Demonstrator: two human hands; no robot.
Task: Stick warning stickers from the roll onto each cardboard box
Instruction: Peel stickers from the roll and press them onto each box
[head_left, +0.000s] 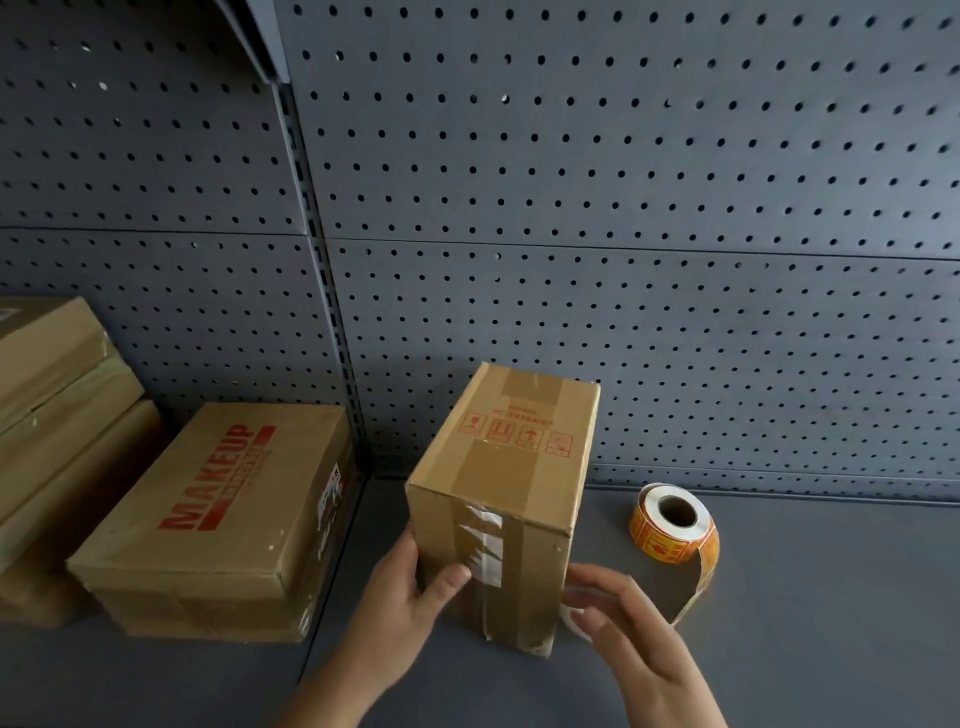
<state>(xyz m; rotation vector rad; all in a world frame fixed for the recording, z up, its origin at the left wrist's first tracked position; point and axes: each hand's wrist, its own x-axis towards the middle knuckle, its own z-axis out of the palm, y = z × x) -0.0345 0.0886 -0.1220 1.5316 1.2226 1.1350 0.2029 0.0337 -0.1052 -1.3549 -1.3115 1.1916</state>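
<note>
A taped cardboard box (511, 467) with red handling symbols on top stands on the grey shelf (805, 597). My left hand (402, 592) grips its near left corner, thumb on the front face. My right hand (631, 644) is at the box's near right edge and pinches the loose end of the sticker strip (693, 592) between thumb and fingers. That strip trails from the orange sticker roll (675, 522), which lies on its side just right of the box.
A flat box printed MAKEUP (223, 514) lies to the left, on a stack. More cardboard boxes (57, 410) are piled at the far left. A grey pegboard wall (623, 208) closes the back of the shelf.
</note>
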